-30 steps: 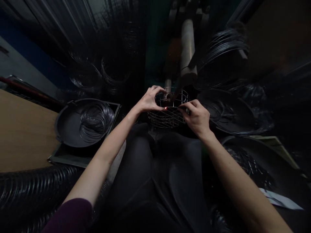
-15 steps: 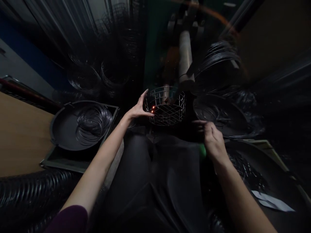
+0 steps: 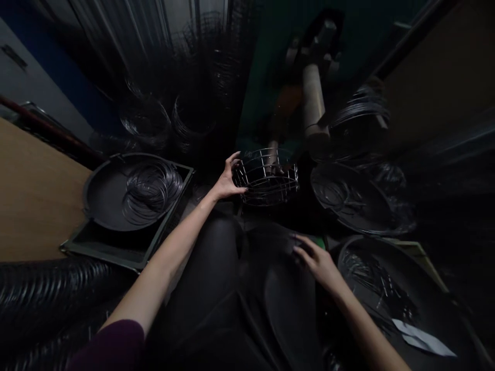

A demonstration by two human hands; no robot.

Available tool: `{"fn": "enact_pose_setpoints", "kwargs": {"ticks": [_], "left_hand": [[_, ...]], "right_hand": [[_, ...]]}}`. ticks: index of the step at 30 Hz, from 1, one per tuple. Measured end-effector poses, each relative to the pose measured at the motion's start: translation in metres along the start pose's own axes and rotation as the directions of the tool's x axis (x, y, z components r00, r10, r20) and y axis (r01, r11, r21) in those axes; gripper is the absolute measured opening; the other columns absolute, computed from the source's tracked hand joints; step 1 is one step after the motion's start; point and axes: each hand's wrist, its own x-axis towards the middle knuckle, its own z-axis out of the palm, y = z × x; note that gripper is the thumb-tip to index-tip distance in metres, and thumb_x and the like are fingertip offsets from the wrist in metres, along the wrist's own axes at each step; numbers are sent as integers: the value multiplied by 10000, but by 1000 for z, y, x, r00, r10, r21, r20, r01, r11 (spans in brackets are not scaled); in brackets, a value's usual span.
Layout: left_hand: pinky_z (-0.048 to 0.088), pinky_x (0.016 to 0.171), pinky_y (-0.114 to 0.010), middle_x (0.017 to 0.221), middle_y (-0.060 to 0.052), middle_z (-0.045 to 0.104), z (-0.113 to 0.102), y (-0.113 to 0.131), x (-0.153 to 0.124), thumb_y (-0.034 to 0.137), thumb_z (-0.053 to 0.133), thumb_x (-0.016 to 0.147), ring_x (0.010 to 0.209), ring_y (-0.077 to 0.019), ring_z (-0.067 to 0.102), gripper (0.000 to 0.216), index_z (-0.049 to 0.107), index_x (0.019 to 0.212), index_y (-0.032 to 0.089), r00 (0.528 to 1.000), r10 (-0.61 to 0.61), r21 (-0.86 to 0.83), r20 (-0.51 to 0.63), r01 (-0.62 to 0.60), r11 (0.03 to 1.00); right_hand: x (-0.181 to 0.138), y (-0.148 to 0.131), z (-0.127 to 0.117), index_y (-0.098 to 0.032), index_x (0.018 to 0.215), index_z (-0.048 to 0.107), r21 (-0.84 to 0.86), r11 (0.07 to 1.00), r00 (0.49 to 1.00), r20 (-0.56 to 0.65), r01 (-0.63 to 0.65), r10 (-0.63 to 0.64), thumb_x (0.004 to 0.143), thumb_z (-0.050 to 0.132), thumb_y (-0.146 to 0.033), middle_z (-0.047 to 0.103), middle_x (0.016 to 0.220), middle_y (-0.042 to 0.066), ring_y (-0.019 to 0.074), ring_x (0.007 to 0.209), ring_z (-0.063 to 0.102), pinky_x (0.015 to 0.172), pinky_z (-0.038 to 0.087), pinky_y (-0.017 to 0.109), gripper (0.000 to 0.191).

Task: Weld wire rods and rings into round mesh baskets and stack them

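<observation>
A round wire basket (image 3: 266,178), made of thin metal rods, sits at the front of a machine with a pale cylindrical shaft (image 3: 313,98). My left hand (image 3: 229,181) grips the basket's left side, thumb on the near side and fingers at the far side. Over the dark apron (image 3: 266,268) on my lap is my right hand (image 3: 315,257), its fingers slightly bent and apart, with nothing visible in them. It is nearest a green object (image 3: 320,242), mostly hidden behind it.
Left, a dark round pan (image 3: 104,198) holds wire rings (image 3: 152,190). Two more pans, the middle-right one (image 3: 377,216) and the near-right one (image 3: 433,309), hold wire pieces; a white paper strip (image 3: 423,337) lies in the latter. Stacked rings (image 3: 42,288) stand lower left.
My right hand has moved down and left from beside the basket to over my lap. Orange sparks at the basket's left are gone. The view has shifted a little; my left hand stays on the basket.
</observation>
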Motion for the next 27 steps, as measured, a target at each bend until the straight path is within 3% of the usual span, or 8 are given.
{"fn": "enact_pose_setpoints", "kwargs": {"ticks": [3, 6, 9, 12, 14, 16, 20, 27], "left_hand": [[340, 1085, -500, 1394, -151, 333, -12, 20, -11, 463, 796, 564, 1288, -306, 386, 1036, 192, 1377, 245, 998, 52, 42, 48, -54, 998], [340, 1096, -483, 1366, -124, 375, -20, 49, -19, 363, 788, 581, 1282, -304, 397, 905, 298, 1334, 251, 974, 122, 131, 191, -149, 980], [366, 1069, -496, 1322, -121, 431, -16, 73, -20, 266, 775, 578, 1270, -319, 403, 799, 390, 1278, 242, 926, 134, 230, 353, -225, 947], [384, 1038, -515, 1311, -133, 444, -6, 83, -16, 215, 763, 565, 1251, -336, 402, 741, 447, 1235, 224, 901, 108, 317, 421, -258, 913], [385, 1033, -519, 1320, -150, 430, 0, 82, -11, 219, 770, 557, 1246, -344, 393, 727, 475, 1222, 205, 899, 103, 353, 426, -270, 896], [382, 1034, -520, 1331, -162, 412, 3, 78, -7, 225, 775, 555, 1248, -345, 383, 717, 497, 1214, 189, 899, 107, 371, 425, -281, 885], [373, 1043, -525, 1345, -150, 391, 9, 74, 1, 228, 767, 568, 1257, -338, 365, 681, 518, 1201, 190, 900, 103, 378, 424, -279, 883], [381, 1035, -535, 1346, -143, 384, 12, 80, 5, 232, 768, 569, 1253, -335, 369, 682, 514, 1201, 198, 893, 81, 375, 442, -266, 888]], "right_hand": [[17, -65, -11, -207, 1172, 610, 99, 993, 996, -58, 71, -65, 783, 622, -467, 673, 891, 43, 144, 702, 602, 621, 492, 259, 468], [45, -121, -17, -175, 919, 705, 104, 993, 993, 94, 55, -65, 739, 674, -467, 678, 807, 32, 141, 686, 601, 625, 479, 248, 344], [75, -145, -14, -165, 827, 727, -13, 1000, 967, 253, 12, -8, 739, 687, -409, 701, 777, 27, 159, 716, 634, 655, 483, 245, 263], [88, -140, -3, -174, 879, 737, -338, 931, 984, 157, 138, -89, 810, 634, -343, 726, 828, 39, 183, 786, 667, 709, 484, 256, 209], [84, -131, 3, -182, 1023, 713, -578, 777, 967, 102, 250, -235, 856, 590, -342, 728, 952, 62, 206, 848, 677, 720, 486, 273, 262], [75, -121, 6, -185, 1181, 640, -729, 606, 935, 137, 319, -328, 872, 571, -332, 699, 1080, 82, 217, 865, 682, 655, 485, 272, 349], [67, -106, 3, -225, 1222, 599, -829, 417, 892, 195, 373, -408, 907, 497, -265, 678, 1141, 48, 182, 820, 691, 533, 437, 237, 333], [72, -96, -6, -243, 1147, 637, -843, 342, 813, 175, 414, -555, 940, 451, -292, 703, 1079, 11, 149, 757, 693, 485, 389, 234, 282]]}}
